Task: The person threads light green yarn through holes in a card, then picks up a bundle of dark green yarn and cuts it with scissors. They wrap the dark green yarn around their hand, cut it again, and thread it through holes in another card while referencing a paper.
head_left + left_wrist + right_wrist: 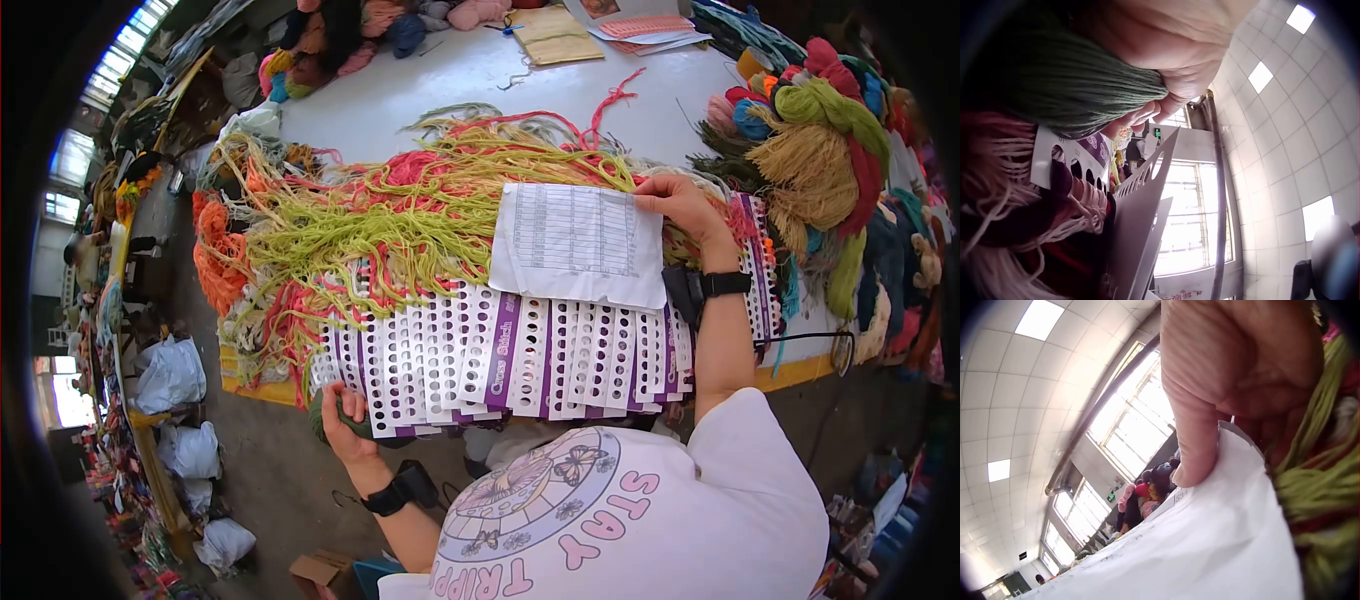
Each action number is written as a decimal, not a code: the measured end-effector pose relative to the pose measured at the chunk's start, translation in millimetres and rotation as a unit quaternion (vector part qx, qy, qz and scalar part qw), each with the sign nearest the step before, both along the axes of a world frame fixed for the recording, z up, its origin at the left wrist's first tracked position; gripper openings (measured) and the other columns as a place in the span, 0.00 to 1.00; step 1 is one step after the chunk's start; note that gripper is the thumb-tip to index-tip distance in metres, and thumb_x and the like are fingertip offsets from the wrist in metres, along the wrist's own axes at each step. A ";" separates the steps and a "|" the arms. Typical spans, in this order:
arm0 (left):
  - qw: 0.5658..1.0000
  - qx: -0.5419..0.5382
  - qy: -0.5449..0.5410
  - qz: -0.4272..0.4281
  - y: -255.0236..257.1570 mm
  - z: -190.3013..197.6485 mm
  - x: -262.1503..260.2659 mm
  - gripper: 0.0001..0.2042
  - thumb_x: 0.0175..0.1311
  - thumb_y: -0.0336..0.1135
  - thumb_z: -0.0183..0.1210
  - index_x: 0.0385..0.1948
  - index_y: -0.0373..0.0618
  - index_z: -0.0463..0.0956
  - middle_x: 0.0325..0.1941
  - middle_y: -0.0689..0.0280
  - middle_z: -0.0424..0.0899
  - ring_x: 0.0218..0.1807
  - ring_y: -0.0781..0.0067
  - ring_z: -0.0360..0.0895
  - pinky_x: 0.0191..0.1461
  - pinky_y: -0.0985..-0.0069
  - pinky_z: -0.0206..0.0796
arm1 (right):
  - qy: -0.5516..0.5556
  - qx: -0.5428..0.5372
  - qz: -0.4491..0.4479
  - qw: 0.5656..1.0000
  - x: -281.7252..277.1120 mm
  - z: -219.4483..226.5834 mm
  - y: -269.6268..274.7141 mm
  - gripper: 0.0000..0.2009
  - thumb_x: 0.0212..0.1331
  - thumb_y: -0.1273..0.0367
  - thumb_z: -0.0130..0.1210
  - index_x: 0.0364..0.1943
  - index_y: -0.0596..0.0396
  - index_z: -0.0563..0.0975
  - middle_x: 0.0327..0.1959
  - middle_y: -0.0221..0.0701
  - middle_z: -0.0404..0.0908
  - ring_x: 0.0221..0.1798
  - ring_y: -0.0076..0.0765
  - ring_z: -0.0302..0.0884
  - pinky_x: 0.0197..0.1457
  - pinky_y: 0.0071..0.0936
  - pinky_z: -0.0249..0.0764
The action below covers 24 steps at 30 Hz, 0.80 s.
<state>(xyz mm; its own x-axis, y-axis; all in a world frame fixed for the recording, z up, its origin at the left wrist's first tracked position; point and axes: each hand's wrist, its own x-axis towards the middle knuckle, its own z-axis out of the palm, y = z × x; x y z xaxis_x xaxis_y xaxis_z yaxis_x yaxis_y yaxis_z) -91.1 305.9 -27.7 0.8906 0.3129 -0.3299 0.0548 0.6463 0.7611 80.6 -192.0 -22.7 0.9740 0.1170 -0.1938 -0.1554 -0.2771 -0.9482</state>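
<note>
The right hand [682,207] pinches the upper right corner of a creased printed sheet [575,245], which lies over the punched cards and threads. In the right wrist view the thumb of that hand [1210,381] presses on the white paper [1210,537]. At the table's front edge the left hand [345,425] grips a dark green skein [322,415]; the left wrist view shows the green strands [1085,81] bunched in the hand [1179,50]. A row of white and purple cards with holes [500,350] lies between the hands, with lime, coral and cream threads [390,220] above it.
Colourful yarn bundles [820,150] are heaped at the right, and more yarn [340,40] lies at the back left. A wooden board [557,35] and papers [640,25] rest at the table's back. White bags [170,375] stand at the left. The table has a yellow edge [800,372].
</note>
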 end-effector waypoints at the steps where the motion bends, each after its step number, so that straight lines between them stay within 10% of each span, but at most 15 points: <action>1: 1.000 0.003 0.003 0.001 0.0 -0.2 0.0 0.11 0.63 0.40 0.46 0.30 0.42 0.70 0.14 0.74 0.58 0.17 0.83 0.56 0.24 0.85 0.53 | -0.004 0.000 0.000 1.000 -0.2 -0.1 0.2 0.09 0.46 0.72 0.60 0.32 0.60 0.78 0.28 0.25 0.77 0.31 0.18 0.70 0.38 0.15 0.67; 24: 0.975 0.215 0.028 0.052 -27.2 -6.2 6.1 0.06 0.61 0.36 0.51 0.30 0.43 0.69 0.16 0.77 0.60 0.18 0.89 0.58 0.23 0.90 0.52 | -0.031 0.030 -0.012 0.999 -0.3 -5.5 -0.4 0.08 0.47 0.70 0.60 0.30 0.59 0.79 0.26 0.22 0.76 0.30 0.15 0.67 0.37 0.14 0.64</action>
<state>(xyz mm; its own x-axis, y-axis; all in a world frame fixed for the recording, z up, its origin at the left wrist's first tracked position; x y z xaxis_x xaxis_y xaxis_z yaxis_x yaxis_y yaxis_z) -85.0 278.7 -33.9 0.8316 0.5198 -0.1957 0.0553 0.2731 0.9604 80.3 -192.4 -28.2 0.9865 0.1034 -0.1271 -0.1024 -0.2167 -0.9708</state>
